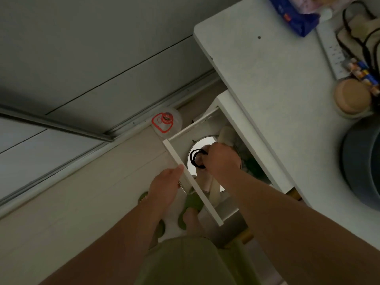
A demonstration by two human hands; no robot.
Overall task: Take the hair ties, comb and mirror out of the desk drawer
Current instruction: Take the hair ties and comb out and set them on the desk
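Black hair ties [197, 159] pinched in right hand [221, 159] above mirror [192, 167] (round); left hand [164, 185] grips drawer [190, 179] front edge.

Hair ties [196, 159] over mirror [194, 161] in drawer [192, 183]

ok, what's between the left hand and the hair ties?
Head view: only the drawer front separates the left hand, holding it, from the hair ties in the right hand.

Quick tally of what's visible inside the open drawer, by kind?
Black hair ties, a bunch of loops held in the right hand, exact number unclear: 1
Round mirror: 1
Cream-coloured item at the back, kind unclear: 1
Comb: 0 identifiable
Total: 3
The left hand holds the drawer front.
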